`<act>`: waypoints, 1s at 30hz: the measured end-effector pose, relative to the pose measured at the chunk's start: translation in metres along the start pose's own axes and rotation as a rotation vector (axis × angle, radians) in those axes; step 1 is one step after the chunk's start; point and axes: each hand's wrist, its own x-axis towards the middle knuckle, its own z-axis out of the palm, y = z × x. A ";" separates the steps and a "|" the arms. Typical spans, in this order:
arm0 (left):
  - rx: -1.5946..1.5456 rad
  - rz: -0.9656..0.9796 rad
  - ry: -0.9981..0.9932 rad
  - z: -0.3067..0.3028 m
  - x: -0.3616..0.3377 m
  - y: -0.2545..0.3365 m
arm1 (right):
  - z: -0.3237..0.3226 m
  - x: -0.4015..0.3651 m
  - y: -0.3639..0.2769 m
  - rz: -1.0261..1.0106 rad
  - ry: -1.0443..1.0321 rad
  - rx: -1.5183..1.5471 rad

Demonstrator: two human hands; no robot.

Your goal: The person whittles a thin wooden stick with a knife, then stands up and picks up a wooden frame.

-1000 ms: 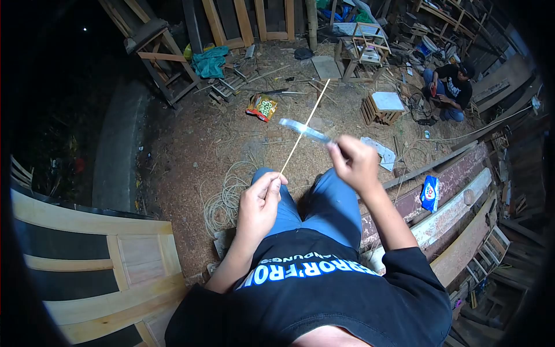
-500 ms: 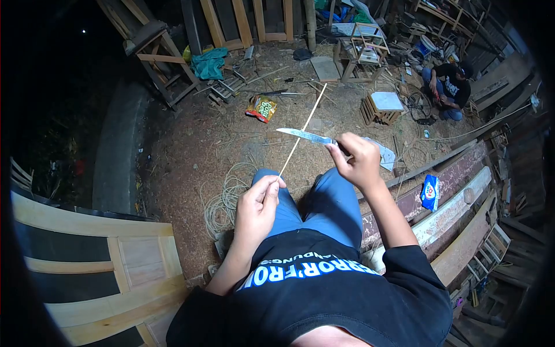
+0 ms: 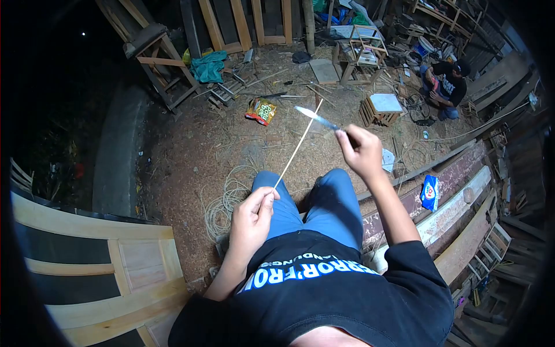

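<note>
My left hand point(image 3: 252, 220) pinches the near end of a thin pale rattan strip point(image 3: 298, 144) that slants up and away to the right over my blue-trousered knees. My right hand point(image 3: 362, 151) grips the handle of a knife point(image 3: 317, 118) whose bright blade points left and away and meets the strip near its far end. The blade is blurred.
A coil of rattan point(image 3: 226, 198) lies on the sawdust ground left of my knee. A snack bag point(image 3: 261, 110) and scrap wood lie farther off. Another person point(image 3: 445, 87) crouches at the upper right beside a small wooden crate point(image 3: 382, 108). Planks point(image 3: 445, 217) run along my right; wooden panels point(image 3: 110, 260) stand at left.
My right hand has carried the knife up and away along the strip, from near its middle to its far end. My left hand has dropped slightly lower and nearer.
</note>
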 end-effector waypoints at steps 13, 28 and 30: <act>0.071 -0.059 -0.070 -0.002 -0.004 -0.023 | 0.012 -0.008 0.019 0.687 0.031 0.779; -0.111 -0.082 -0.131 0.010 0.015 -0.031 | 0.049 -0.014 -0.029 0.550 0.026 0.849; -0.107 -0.057 -0.095 0.009 0.017 -0.031 | 0.041 -0.015 -0.026 0.448 0.016 0.641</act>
